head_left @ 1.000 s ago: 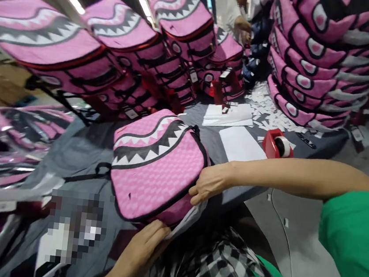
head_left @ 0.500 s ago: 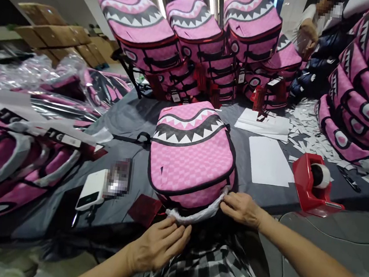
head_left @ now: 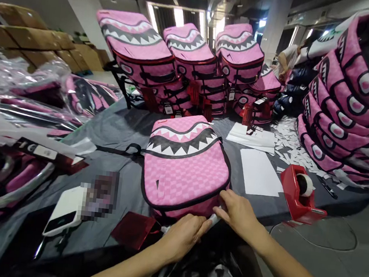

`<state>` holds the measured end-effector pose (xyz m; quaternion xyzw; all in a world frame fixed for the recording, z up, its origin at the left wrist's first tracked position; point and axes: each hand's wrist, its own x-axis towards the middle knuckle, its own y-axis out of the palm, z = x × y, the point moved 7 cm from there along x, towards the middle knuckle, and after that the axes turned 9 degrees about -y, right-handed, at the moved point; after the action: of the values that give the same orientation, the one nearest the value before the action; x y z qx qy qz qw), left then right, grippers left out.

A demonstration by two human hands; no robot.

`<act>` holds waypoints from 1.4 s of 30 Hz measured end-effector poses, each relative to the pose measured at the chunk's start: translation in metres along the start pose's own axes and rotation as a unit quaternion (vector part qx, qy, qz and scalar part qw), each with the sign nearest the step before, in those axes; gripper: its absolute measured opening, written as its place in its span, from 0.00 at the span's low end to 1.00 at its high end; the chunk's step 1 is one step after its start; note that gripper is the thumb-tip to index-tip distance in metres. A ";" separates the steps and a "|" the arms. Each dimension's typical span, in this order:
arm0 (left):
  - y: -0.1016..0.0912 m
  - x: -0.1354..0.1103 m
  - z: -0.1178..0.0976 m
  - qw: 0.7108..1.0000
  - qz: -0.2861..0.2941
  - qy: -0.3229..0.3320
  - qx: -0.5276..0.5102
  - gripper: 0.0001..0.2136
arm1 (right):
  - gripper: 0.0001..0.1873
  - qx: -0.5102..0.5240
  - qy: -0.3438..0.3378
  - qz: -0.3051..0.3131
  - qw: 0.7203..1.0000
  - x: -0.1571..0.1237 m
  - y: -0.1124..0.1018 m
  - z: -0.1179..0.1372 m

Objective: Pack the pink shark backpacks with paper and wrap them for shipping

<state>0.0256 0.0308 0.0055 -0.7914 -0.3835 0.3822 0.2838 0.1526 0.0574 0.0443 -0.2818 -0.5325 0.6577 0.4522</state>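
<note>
A pink checkered backpack [head_left: 186, 170] with a printed shark mouth lies front side up on the table, its near end facing me. A white wrapping strip [head_left: 216, 217], apparently around the handle, runs along that end. My left hand [head_left: 184, 235] is closed over the strip, covering most of it. Close by on the right, my right hand [head_left: 236, 212] pinches the strip near the bag's right corner. Beside my left hand a dark red tag [head_left: 133, 230] lies on the table.
Stacked pink backpacks [head_left: 188, 50] stand behind, and more pink bags [head_left: 343, 116] pile up on the right. A red tape dispenser [head_left: 292, 199], white sheets [head_left: 257, 171] and paper scraps [head_left: 287, 141] lie to the right. A white power bank [head_left: 65, 209] lies left. Another person [head_left: 288, 59] is at the back.
My left hand has slid right along the white strip, closer to my right hand, and now covers its middle. The view has tilted upward slightly.
</note>
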 end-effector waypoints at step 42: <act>0.003 0.009 0.004 0.983 0.084 0.024 -0.159 0.25 | 0.24 0.537 0.276 -0.391 0.695 -0.018 0.100 -0.030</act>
<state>0.0278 0.0369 -0.0025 -0.8651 -0.3642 0.3194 0.1302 0.1562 0.0523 -0.0616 0.0734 -0.0023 0.4887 0.8694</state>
